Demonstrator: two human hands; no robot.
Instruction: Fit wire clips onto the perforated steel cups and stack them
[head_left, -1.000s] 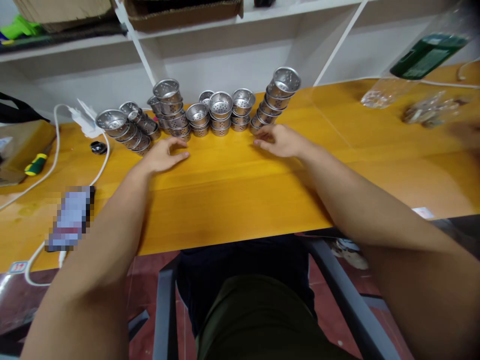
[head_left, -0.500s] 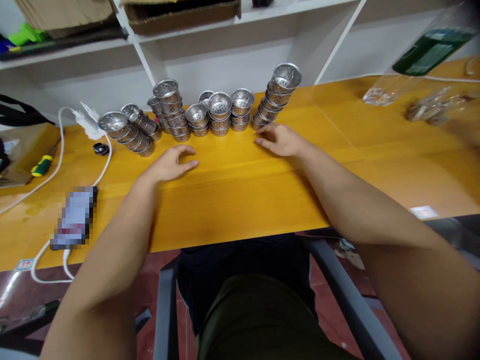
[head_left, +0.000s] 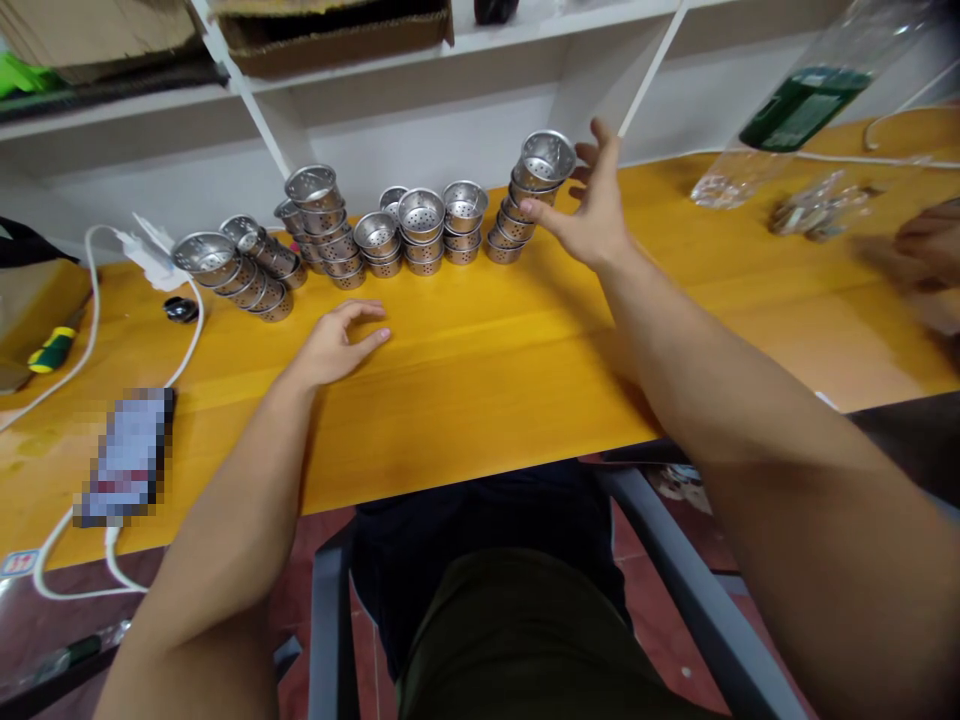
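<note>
A tall stack of perforated, round silver metal cups (head_left: 531,188) stands near the back edge of the orange-yellow wooden desk (head_left: 465,370), at the right end of the row, slanting rightward in view. And here's the bare right hand (head_left: 596,222), fingers and thumb spread apart around the upper cups, thumb in front, fingers on the far right side; whether the skin touches metal, I can't tell. Over on the other side, the bare left hand (head_left: 337,345) sits low, thumb and fingers apart with nothing between them, just in front of the shorter middle stacks of silver cups (head_left: 422,230). Further left, another silver stack (head_left: 240,280) slants outward. Toward the desk's front left corner lies a dark-edged phone with a blurred screen (head_left: 124,455), and near the back edge on the right, a clear plastic bottle with a green label (head_left: 795,110).
</note>
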